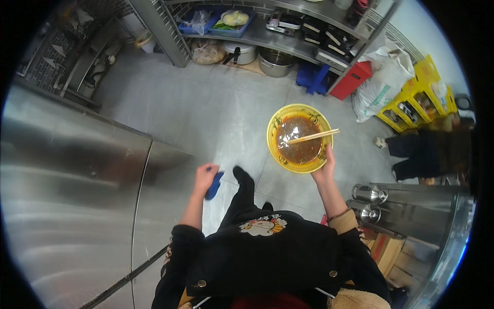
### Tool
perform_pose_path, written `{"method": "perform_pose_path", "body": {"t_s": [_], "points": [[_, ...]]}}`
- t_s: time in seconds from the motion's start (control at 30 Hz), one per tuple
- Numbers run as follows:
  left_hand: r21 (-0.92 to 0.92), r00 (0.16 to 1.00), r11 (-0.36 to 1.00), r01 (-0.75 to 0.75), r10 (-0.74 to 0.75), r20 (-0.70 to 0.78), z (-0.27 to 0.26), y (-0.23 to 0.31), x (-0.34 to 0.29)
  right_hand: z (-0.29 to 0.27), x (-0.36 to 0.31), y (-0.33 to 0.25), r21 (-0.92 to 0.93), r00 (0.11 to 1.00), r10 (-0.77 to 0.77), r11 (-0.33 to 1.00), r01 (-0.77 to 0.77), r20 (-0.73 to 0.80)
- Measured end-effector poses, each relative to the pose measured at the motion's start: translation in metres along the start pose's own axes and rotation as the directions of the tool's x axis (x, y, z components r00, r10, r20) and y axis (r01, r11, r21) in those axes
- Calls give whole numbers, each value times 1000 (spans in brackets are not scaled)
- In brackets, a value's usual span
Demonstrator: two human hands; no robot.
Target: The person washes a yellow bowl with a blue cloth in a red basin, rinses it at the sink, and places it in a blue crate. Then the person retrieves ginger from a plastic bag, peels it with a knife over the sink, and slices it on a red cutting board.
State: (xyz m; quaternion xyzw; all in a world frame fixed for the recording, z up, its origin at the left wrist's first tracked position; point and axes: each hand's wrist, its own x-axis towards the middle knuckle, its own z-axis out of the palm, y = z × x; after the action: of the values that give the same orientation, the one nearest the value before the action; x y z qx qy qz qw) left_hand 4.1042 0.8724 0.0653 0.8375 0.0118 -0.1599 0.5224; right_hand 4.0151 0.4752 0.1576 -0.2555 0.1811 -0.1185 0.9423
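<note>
A yellow bowl [272, 139] with dark markings round its inner rim holds reddish-brown soup [303, 152]. Chopsticks [316, 136] rest in it, their upper ends lying over the right rim. My right hand [328, 167] grips the bowl at its lower right edge; some of the fingers are hidden beneath it. Lower and to the left, my left hand [207, 176] is closed round a blue cloth [214, 187] that hangs down beside it. A black apron [262, 257] covers my front.
Metal shelving [257, 38] stands ahead, with blue trays [234, 32] and a steel pot [276, 63]. A red box [351, 81], white sack [383, 82] and yellow crates [419, 100] line the right. Another person [427, 149] is there too. Steel cabinets [72, 201] flank my left.
</note>
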Motion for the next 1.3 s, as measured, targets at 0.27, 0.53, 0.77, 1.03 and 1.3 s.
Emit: {"method": "perform_pose_path", "body": {"t_s": [0.27,0.53,0.77,1.03,1.3], "points": [[-488,853,863,134,150,500,-1,157,204,106,175,45,-28,990,131,991,-133,-61],[-728,820,607,319,209,534,-58,172,329,207,330,98,-89,960,268,961,-261,82],[-866,938,469,176,186,292,-109,144,425,285,464,151,-190,854,489,868,-458,179],[-969,993,230,91,53,105,-187,148,495,387,594,231,-292,647,724,689,-663,241],[-964,993,251,-87,-51,-103,-264,113,560,459,680,337,-401,527,830,551,-731,180]]}}
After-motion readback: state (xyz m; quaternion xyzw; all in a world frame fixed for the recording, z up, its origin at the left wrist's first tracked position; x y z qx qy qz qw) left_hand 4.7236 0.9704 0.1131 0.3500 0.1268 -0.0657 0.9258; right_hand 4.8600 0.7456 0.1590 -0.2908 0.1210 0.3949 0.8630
